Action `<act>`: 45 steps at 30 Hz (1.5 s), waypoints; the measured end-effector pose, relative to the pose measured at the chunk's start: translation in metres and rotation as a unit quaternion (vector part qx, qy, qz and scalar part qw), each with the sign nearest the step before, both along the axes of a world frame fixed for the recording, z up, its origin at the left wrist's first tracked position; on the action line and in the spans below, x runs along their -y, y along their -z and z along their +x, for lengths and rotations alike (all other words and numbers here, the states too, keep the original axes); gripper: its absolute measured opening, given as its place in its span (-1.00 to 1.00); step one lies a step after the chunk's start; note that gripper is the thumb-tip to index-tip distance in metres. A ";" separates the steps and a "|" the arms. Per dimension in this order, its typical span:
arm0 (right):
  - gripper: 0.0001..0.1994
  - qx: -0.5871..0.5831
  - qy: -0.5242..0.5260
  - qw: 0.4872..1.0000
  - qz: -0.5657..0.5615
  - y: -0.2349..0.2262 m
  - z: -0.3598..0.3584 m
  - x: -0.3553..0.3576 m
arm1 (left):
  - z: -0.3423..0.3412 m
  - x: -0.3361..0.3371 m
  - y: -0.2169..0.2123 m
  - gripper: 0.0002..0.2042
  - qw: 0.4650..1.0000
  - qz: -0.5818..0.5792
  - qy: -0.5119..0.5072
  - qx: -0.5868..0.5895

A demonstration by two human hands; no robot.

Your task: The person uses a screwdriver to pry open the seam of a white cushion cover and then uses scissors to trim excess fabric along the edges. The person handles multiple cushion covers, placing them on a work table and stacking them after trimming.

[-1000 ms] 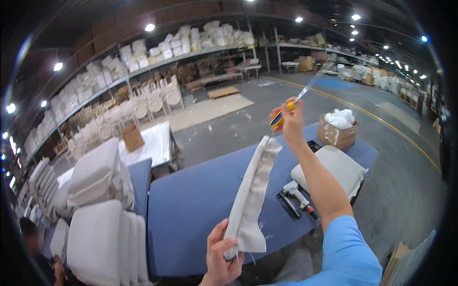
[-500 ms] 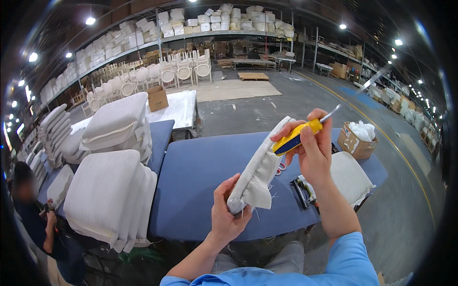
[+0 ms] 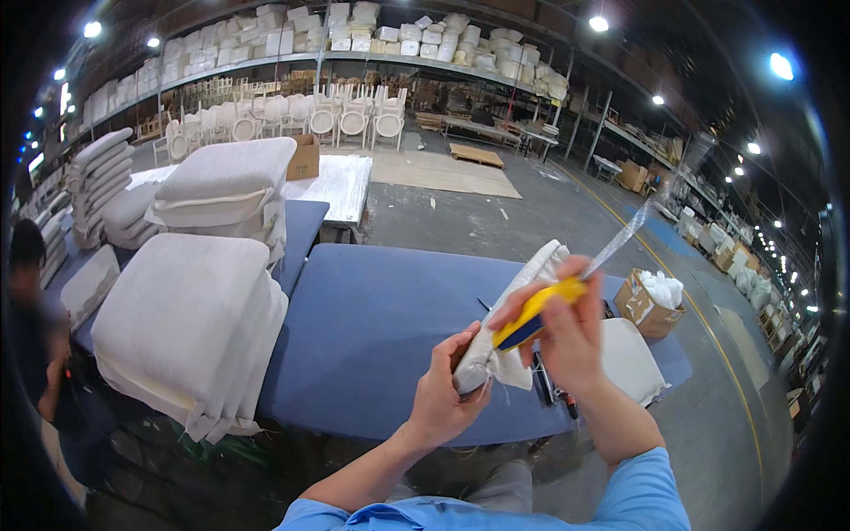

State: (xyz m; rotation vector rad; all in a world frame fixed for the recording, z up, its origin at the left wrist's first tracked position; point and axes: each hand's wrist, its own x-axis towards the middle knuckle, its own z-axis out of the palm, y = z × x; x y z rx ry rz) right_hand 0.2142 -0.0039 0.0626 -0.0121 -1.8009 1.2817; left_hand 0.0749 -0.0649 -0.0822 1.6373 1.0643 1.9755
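Observation:
My left hand (image 3: 450,389) is closed around the lower end of a light fabric seat cushion (image 3: 481,361), holding it tilted on edge above the blue table. Loose threads and a fabric flap hang along its right side. In my right hand (image 3: 567,332) is a screwdriver (image 3: 537,311) with a yellow and blue handle, its metal shaft pointing up and right, smeared by motion. The handle's butt end is against or very near the cushion's fabric; I cannot tell which. Beneath my right wrist, a staple gun (image 3: 544,382) lies on the table, mostly hidden.
Stacked cushions (image 3: 181,323) stand left on the blue table (image 3: 372,327). Another cushion (image 3: 627,361) lies at the right, near a cardboard box (image 3: 645,310) of white material. A co-worker (image 3: 40,327) stands at the far left. Pale chairs (image 3: 354,119) fill the background.
Both hands and the cushion have moved down and slightly right in view. My right hand has brought the screwdriver lower along the cushion, and its shaft is now blurred. The view has shifted.

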 end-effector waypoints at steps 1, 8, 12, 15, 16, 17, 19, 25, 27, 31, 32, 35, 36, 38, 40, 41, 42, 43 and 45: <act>-0.71 -0.055 -0.017 0.998 -0.031 -0.009 -0.001 0.009 | 0.001 0.000 0.000 -0.33 1.000 0.005 -0.004 -0.002; -0.70 0.014 0.008 0.998 0.068 -0.008 0.001 0.016 | 0.006 0.004 0.001 -0.33 1.000 -0.017 0.007 -0.020; -0.71 0.059 0.031 0.989 0.132 0.020 0.004 0.017 | 0.005 0.002 0.001 -0.33 0.999 0.013 -0.016 -0.029; -0.73 0.068 0.034 0.991 0.113 0.013 0.012 0.014 | 0.005 0.001 0.004 -0.32 0.999 0.014 -0.023 -0.047; -0.73 0.008 0.027 0.995 0.099 0.006 0.010 0.021 | 0.005 0.000 0.005 -0.32 0.999 0.019 -0.022 -0.037; -0.73 -0.052 0.021 0.995 0.085 0.003 0.007 0.024 | 0.006 -0.002 0.005 -0.32 0.999 0.023 -0.019 -0.027; -0.74 -0.038 0.033 0.993 0.107 0.019 0.001 0.016 | 0.008 0.000 0.006 -0.32 1.000 0.006 -0.016 -0.017; -0.73 -0.121 0.099 0.988 -0.010 0.023 0.054 -0.014 | 0.020 -0.002 -0.008 -0.21 0.988 0.035 -0.086 -0.124; -0.75 -0.217 0.193 0.956 -0.037 0.043 0.078 -0.029 | 0.028 -0.001 -0.014 -0.21 0.992 -0.017 -0.067 -0.107; -0.79 -0.276 0.347 0.878 -0.178 0.104 0.133 -0.052 | 0.003 -0.022 -0.031 -0.28 0.993 -0.059 0.022 -0.096; -0.81 -0.268 0.363 0.863 -0.227 0.123 0.149 -0.061 | -0.012 -0.032 -0.037 -0.30 0.992 -0.081 0.083 -0.046; -0.83 -0.130 0.423 0.847 -0.295 0.188 0.197 -0.099 | -0.055 -0.043 -0.044 -0.32 0.981 -0.120 0.149 -0.027; -0.84 -0.141 0.402 0.835 -0.348 0.203 0.188 -0.115 | -0.073 -0.037 -0.046 -0.31 0.983 -0.124 0.130 -0.044; -0.84 -0.152 0.343 0.810 -0.450 0.221 0.149 -0.150 | -0.097 -0.011 -0.039 -0.31 0.986 -0.135 0.082 -0.051; -0.85 -0.160 0.345 0.819 -0.431 0.220 0.138 -0.198 | -0.101 -0.002 -0.029 -0.33 0.988 -0.128 0.078 -0.019; -0.84 -0.184 0.347 0.822 -0.412 0.210 0.163 -0.220 | -0.085 -0.015 -0.029 -0.35 0.986 -0.115 0.116 -0.008; -0.82 -0.199 0.335 0.831 -0.398 0.197 0.176 -0.235 | -0.073 -0.020 -0.028 -0.37 0.985 -0.106 0.138 0.004; -0.78 -0.217 0.283 0.829 -0.431 0.202 0.163 -0.242 | -0.068 -0.022 -0.023 -0.39 0.984 -0.124 0.131 0.004; -0.70 -0.249 0.161 0.824 -0.482 0.186 0.119 -0.242 | -0.078 -0.018 -0.019 -0.42 0.985 -0.129 0.111 -0.014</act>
